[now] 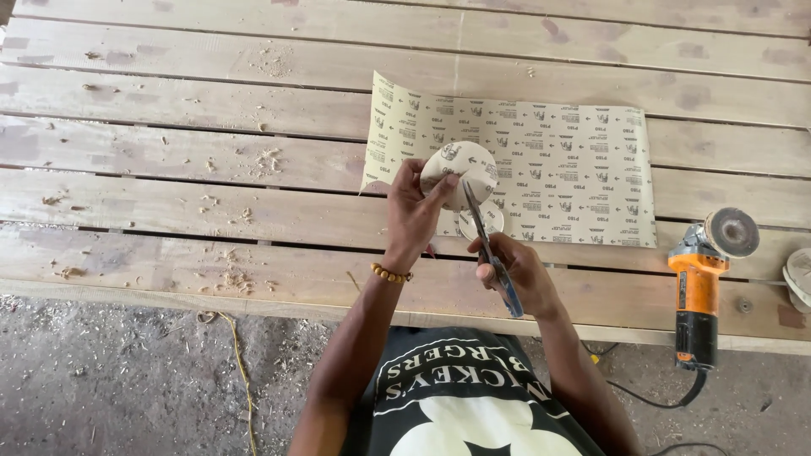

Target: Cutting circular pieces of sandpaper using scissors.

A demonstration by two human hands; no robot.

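While both hands work above the planks, the scene reads so:

Left hand: the left hand (414,211) is closed on a round paper disc (460,169), fingers curled round its near edge, held up over the table.
Right hand: the right hand (511,266) is wrapped round the blue handles of the scissors (490,249); the blades point up and away, their tips at the disc's lower edge.
Disc: pale, printed on the side facing the camera, between the two hands and above the sheet.
Sheet: a large sandpaper sheet (557,160) lies flat, printed back up, with a corner cut away near the hands.
Offcut: a smaller round piece (481,221) lies on the sheet just under the disc.
Grinder: an orange angle grinder (701,283) rests well to the right, its pad turned up.
Table: bare wooden planks (169,177) with scattered shavings.
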